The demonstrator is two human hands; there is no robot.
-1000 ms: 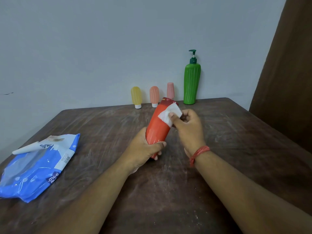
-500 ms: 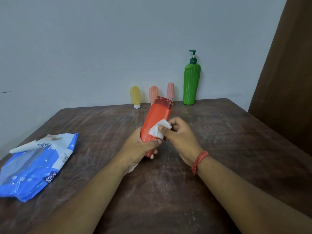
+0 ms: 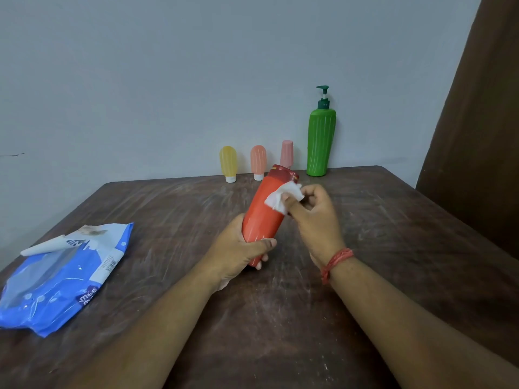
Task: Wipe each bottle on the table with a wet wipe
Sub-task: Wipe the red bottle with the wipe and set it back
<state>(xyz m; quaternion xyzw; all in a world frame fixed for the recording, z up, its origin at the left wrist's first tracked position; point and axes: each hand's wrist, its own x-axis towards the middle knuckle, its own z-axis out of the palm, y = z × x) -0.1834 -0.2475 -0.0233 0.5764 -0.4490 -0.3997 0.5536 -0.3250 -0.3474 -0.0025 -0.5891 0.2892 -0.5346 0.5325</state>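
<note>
fingers of right hand pinch wipe on red bottle, left hand grips it; four bottles at 12 o'clock look untouched.

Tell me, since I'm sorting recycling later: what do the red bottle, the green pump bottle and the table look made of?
Red bottle: seemingly smooth plastic, with an even colour and a soft sheen. Green pump bottle: glossy plastic by its bright highlights and moulded ribs. Table: probably dark wood or a wood-look top, matte and streaked with pale scuffs.
</note>
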